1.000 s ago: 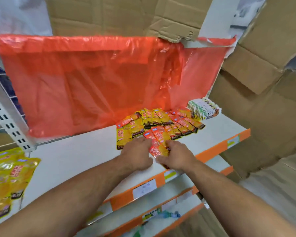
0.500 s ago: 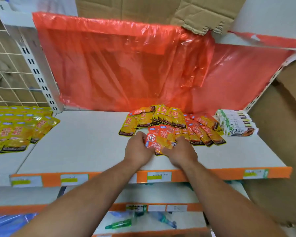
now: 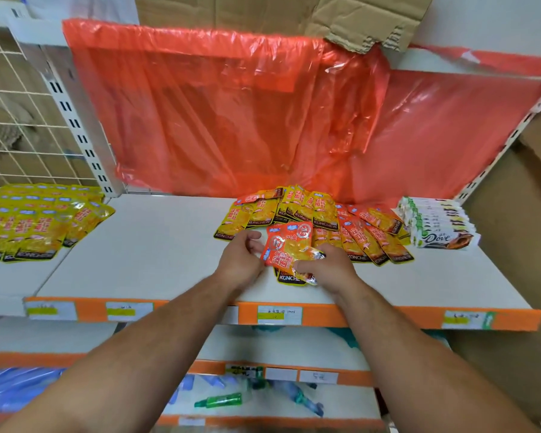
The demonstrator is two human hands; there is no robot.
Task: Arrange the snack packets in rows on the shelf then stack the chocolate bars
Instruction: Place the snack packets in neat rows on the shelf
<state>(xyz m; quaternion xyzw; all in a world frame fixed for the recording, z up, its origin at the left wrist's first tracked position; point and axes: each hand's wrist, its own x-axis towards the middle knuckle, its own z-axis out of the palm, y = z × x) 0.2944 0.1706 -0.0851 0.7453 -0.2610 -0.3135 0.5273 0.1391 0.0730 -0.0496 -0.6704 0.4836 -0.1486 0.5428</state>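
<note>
Orange and yellow snack packets lie fanned in overlapping rows on the white shelf, right of centre. A small bunch of orange packets is lifted off the shelf between my hands. My right hand grips its lower right edge with curled fingers. My left hand holds the bunch's left edge, thumb raised. A stack of white and green chocolate bars sits at the shelf's far right, beside the packets.
More yellow packets lie in rows on the neighbouring shelf at left. Red plastic sheeting hangs behind the shelf. Orange price strips edge the front. Lower shelves hold a green bottle. Cardboard stands at right.
The view has swung left and squared up to the shelf. Both hands have gathered a bunch of orange packets and lifted it slightly from the front of the pile.
</note>
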